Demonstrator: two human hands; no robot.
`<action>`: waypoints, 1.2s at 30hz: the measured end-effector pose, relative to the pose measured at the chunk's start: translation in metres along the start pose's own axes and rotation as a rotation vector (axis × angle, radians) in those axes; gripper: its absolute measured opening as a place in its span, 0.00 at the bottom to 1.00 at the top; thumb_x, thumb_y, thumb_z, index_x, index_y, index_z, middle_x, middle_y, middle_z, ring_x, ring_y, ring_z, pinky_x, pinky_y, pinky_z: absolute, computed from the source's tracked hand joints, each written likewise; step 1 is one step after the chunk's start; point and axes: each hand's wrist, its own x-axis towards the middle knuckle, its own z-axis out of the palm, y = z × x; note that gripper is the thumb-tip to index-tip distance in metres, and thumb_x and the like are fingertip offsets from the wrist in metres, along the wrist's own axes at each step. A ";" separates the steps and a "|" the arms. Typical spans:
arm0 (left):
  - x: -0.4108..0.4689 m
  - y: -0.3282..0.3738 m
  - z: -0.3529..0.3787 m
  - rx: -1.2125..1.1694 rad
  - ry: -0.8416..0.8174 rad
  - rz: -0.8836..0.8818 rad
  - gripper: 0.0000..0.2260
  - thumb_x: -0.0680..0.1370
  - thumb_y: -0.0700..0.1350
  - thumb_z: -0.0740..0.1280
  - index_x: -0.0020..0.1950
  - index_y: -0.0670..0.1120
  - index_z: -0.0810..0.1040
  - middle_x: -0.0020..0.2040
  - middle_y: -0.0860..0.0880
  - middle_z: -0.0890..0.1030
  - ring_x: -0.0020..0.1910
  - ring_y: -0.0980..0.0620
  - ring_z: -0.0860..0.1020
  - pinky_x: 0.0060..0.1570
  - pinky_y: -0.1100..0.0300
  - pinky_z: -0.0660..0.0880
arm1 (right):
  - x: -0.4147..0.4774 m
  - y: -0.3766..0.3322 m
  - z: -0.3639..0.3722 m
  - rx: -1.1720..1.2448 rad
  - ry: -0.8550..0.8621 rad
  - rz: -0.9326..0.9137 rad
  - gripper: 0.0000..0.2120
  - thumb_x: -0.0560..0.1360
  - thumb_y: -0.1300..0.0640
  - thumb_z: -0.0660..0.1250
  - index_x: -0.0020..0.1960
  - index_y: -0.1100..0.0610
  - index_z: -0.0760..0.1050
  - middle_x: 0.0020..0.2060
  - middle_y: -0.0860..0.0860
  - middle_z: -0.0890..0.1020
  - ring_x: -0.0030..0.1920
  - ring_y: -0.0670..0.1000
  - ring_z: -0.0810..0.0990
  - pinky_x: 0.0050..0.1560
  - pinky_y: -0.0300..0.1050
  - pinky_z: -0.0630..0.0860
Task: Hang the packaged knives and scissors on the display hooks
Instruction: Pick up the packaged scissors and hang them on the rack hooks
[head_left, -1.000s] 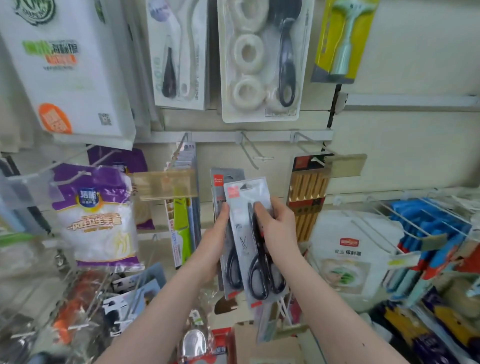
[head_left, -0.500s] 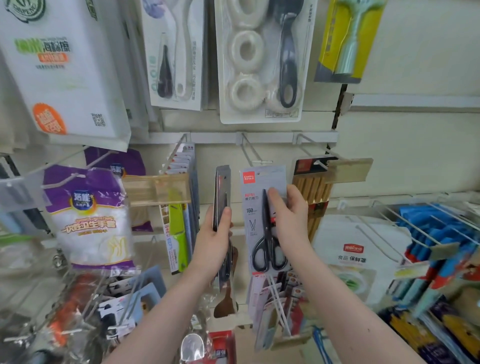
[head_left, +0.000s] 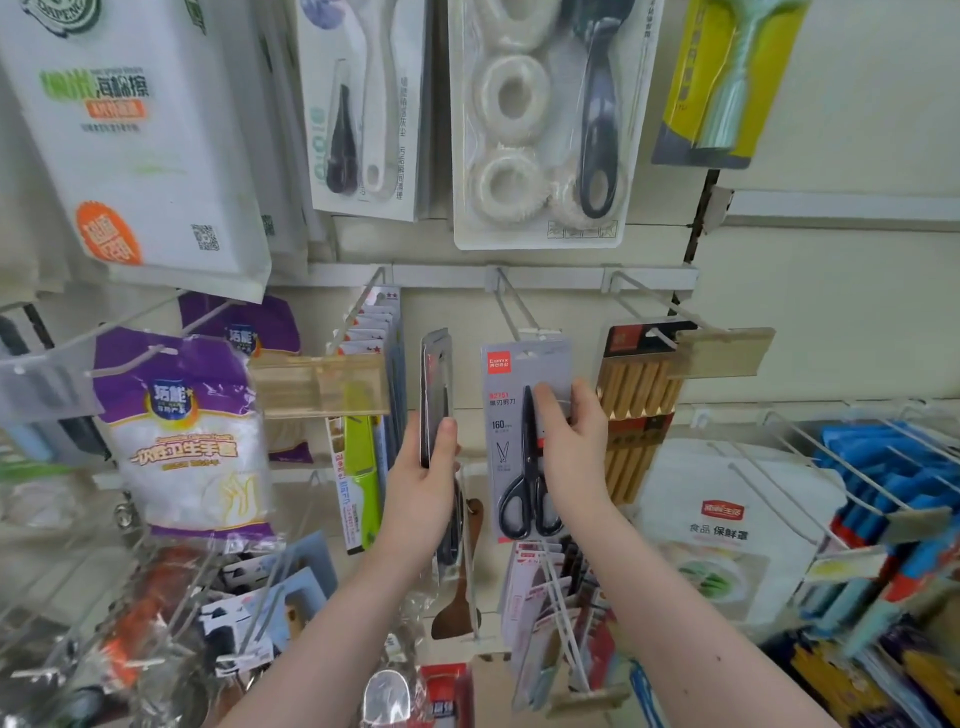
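- The right grip (head_left: 574, 452) grasps the scissors pack (head_left: 511, 410) by its right edge, with the thumb across the front over the blades.
- The scissors pack faces the camera and stands upright. Its top edge is right at the tip of the middle hook (head_left: 511, 306). Whether the hook is through the hole cannot be told.
- The left grip (head_left: 423, 483) clasps a second pack (head_left: 435, 384), which is turned edge-on and upright, just left of the scissors pack and apart from it.
- The hook juts from a white rail (head_left: 545, 273).
- A green knife pack (head_left: 358, 467) hangs on the hook to the left, and a chopstick pack (head_left: 636, 410) hangs to the right.
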 end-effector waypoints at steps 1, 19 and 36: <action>0.000 -0.001 0.000 -0.005 -0.004 0.006 0.26 0.73 0.64 0.55 0.59 0.46 0.72 0.37 0.55 0.76 0.40 0.54 0.75 0.51 0.53 0.72 | 0.001 0.001 0.000 0.003 0.001 0.001 0.05 0.78 0.56 0.62 0.43 0.53 0.71 0.41 0.50 0.80 0.43 0.49 0.82 0.44 0.47 0.81; 0.014 0.006 0.002 -0.081 -0.015 -0.010 0.19 0.72 0.63 0.54 0.53 0.55 0.75 0.45 0.50 0.81 0.46 0.58 0.79 0.42 0.71 0.71 | 0.075 0.036 0.029 -0.045 -0.039 0.112 0.03 0.79 0.55 0.60 0.51 0.53 0.70 0.49 0.55 0.81 0.50 0.53 0.81 0.53 0.54 0.79; -0.003 -0.007 0.008 -0.405 -0.069 -0.401 0.44 0.56 0.78 0.64 0.65 0.54 0.74 0.65 0.46 0.77 0.63 0.46 0.76 0.66 0.46 0.69 | -0.019 0.000 0.003 -0.064 -0.296 0.029 0.11 0.75 0.59 0.65 0.58 0.56 0.74 0.45 0.44 0.78 0.41 0.31 0.76 0.43 0.27 0.70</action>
